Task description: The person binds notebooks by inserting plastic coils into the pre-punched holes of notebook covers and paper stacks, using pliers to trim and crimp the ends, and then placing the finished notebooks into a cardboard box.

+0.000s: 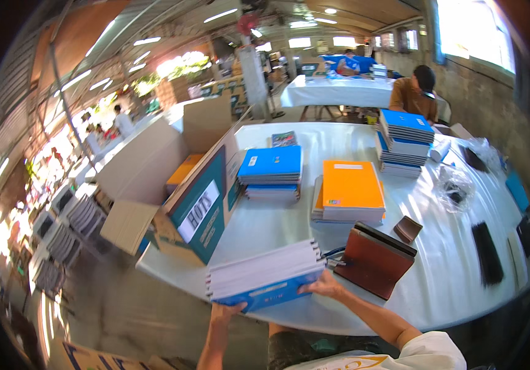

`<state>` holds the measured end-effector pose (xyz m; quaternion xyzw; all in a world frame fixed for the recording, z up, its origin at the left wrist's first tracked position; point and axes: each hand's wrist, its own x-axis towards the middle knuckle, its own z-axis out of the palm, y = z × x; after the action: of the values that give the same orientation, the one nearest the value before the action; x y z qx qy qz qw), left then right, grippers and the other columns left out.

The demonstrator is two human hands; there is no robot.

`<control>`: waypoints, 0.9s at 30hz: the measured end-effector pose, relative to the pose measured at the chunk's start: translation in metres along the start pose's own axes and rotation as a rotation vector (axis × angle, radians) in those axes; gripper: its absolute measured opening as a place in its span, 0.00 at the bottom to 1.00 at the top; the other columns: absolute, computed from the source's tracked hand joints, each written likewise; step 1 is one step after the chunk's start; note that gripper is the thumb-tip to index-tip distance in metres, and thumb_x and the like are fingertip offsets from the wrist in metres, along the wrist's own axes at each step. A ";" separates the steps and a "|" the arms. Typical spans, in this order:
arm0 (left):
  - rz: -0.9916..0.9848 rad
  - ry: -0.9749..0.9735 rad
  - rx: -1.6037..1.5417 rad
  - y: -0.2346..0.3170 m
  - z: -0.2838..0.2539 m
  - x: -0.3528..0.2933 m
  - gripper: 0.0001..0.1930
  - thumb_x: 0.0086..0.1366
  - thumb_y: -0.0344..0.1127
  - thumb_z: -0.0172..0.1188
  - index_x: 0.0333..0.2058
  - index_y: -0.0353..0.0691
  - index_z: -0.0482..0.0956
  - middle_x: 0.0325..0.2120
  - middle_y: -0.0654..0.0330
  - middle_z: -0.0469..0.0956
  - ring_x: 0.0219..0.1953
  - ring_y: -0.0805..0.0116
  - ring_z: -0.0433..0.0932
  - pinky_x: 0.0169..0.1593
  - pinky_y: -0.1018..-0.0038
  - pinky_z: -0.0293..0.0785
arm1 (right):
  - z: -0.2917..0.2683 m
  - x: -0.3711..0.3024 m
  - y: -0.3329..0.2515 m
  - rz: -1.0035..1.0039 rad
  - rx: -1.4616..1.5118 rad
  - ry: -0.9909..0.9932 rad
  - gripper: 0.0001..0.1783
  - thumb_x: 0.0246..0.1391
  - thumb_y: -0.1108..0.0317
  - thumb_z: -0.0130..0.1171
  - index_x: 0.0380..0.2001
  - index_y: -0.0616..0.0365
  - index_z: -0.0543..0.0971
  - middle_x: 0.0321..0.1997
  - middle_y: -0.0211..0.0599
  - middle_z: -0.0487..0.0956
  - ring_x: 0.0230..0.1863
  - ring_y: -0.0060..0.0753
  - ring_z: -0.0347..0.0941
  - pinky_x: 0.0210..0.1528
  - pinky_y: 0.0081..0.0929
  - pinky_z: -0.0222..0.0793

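A stack of blue-covered notebooks is held between my two hands at the near edge of the table, its white page edges facing up. My left hand grips the lower left corner, fingers partly hidden beneath. At the right end, my right hand is closed around the stack's side. To the left stands an open cardboard box with its flaps up and an orange notebook inside. Just right of the held stack, a brown folded case rests on the table.
The white-covered table bears a blue notebook pile, an orange pile and a taller blue pile. Clear plastic wrap and a black brush-like thing lie at right. A person sits beyond; stacked chairs stand left.
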<state>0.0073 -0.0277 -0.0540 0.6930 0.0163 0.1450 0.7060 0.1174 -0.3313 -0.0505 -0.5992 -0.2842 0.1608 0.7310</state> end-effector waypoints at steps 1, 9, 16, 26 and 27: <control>0.006 0.036 0.017 -0.012 0.000 0.005 0.51 0.36 0.29 0.77 0.63 0.38 0.63 0.56 0.59 0.70 0.59 0.61 0.67 0.65 0.65 0.60 | 0.004 0.002 0.003 -0.015 -0.009 0.055 0.67 0.33 0.62 0.82 0.70 0.55 0.45 0.68 0.41 0.60 0.69 0.38 0.53 0.70 0.39 0.52; 0.060 -0.031 -0.171 -0.034 0.004 0.025 0.46 0.44 0.29 0.67 0.64 0.35 0.58 0.58 0.54 0.67 0.59 0.57 0.67 0.63 0.62 0.63 | -0.014 0.009 0.014 -0.077 -0.322 0.036 0.57 0.39 0.58 0.79 0.65 0.61 0.53 0.62 0.48 0.66 0.65 0.44 0.61 0.68 0.38 0.56; -0.223 0.124 -0.326 0.034 0.048 0.094 0.44 0.56 0.42 0.70 0.64 0.31 0.55 0.56 0.47 0.68 0.58 0.54 0.69 0.60 0.59 0.67 | -0.005 0.070 -0.057 0.162 -0.132 0.338 0.47 0.41 0.49 0.75 0.55 0.68 0.63 0.50 0.58 0.74 0.53 0.51 0.74 0.53 0.42 0.74; -0.464 -0.355 -0.138 0.075 0.089 0.391 0.50 0.53 0.54 0.71 0.64 0.27 0.57 0.57 0.40 0.67 0.60 0.48 0.66 0.61 0.57 0.66 | -0.094 0.244 -0.116 0.427 -0.013 0.775 0.53 0.40 0.42 0.74 0.58 0.72 0.65 0.53 0.63 0.75 0.52 0.60 0.76 0.54 0.51 0.74; -0.453 -0.381 -0.119 0.081 0.093 0.417 0.48 0.54 0.53 0.70 0.63 0.26 0.58 0.56 0.39 0.68 0.58 0.49 0.68 0.59 0.59 0.68 | -0.107 0.267 -0.131 0.479 0.022 0.772 0.54 0.39 0.43 0.75 0.59 0.72 0.65 0.53 0.62 0.75 0.53 0.61 0.75 0.54 0.52 0.73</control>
<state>0.4132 -0.0237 0.1032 0.6437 0.0291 -0.1481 0.7503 0.3785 -0.2917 0.1224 -0.6561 0.1576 0.0932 0.7321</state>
